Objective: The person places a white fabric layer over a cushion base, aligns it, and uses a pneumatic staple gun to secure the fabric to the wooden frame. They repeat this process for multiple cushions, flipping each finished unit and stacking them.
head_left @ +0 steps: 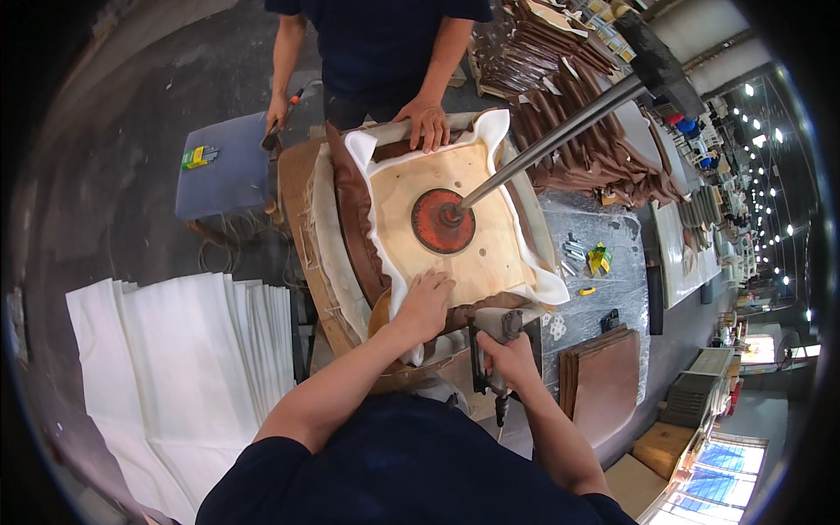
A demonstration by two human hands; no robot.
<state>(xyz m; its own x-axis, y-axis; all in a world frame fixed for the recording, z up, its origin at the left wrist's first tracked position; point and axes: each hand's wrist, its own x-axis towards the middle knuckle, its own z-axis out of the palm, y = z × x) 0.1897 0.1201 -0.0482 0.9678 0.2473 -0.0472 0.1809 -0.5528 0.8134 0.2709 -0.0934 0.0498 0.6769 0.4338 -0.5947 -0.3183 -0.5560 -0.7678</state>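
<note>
A dark shirt [394,464] is nearest; the right grip [511,357] clasps a staple gun [501,325], the left grip [424,306] rests unclenched on the wooden board [494,229], placed under a red disc [428,216]; brown cover [350,210] looks unfastened.

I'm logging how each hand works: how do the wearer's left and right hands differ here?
The left hand rests on the wooden panel; the right hand grips a gun-shaped tool. The left hand reaches forward, extended; the right hand is curled, lower in the picture. Both are bare.
</note>
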